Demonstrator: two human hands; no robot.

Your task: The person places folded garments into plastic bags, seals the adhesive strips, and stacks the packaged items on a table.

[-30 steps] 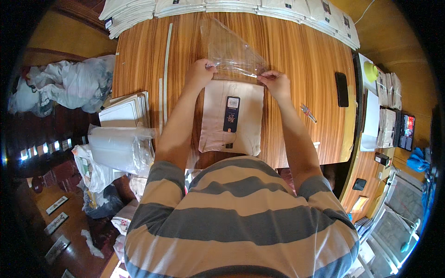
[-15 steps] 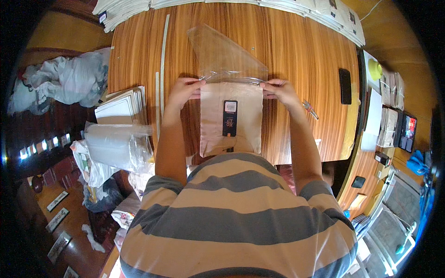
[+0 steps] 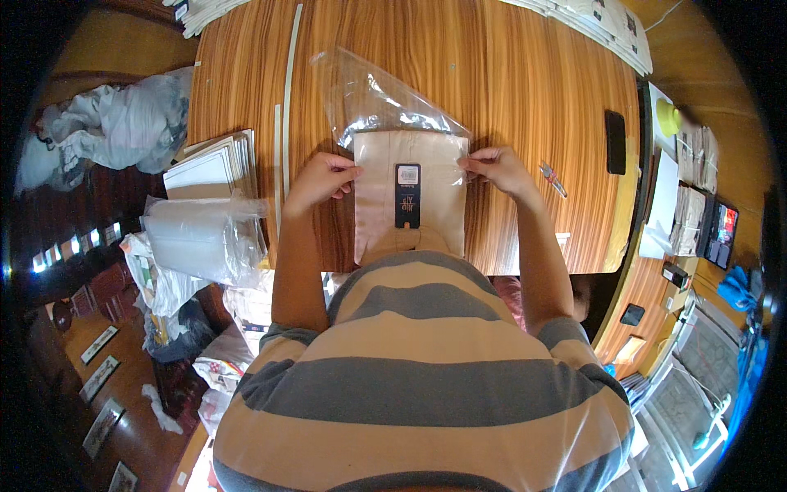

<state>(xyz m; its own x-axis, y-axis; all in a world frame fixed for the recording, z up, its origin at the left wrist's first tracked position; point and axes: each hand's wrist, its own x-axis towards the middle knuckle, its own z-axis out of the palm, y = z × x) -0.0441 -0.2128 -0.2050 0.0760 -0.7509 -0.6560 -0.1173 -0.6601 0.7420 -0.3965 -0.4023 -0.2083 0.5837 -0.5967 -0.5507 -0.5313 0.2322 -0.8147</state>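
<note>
A folded beige garment (image 3: 375,217) lies before me at the table's near edge, a dark hang tag (image 3: 407,205) with a white sticker on top of it. Its far end sits inside a clear plastic bag (image 3: 392,107), whose slanted, shiny flap spreads beyond it. My left hand (image 3: 329,178) pinches the bag's edge at the garment's left side. On the right side, my right hand (image 3: 498,170) grips the bag's opposite edge between thumb and fingers. The near end of the garment touches my striped shirt.
Left of the garment are stacked white boards (image 3: 215,168) and a pile of clear bags (image 3: 201,238). To the right lie small snips (image 3: 553,180) and a black phone (image 3: 615,143). Folded garments (image 3: 586,20) line the far edge of the wood-grain table (image 3: 525,90).
Both hands have come nearer to me along the garment's sides, drawing the bag's mouth over its far end. The flap is more crumpled, and the whole view has shifted slightly.
</note>
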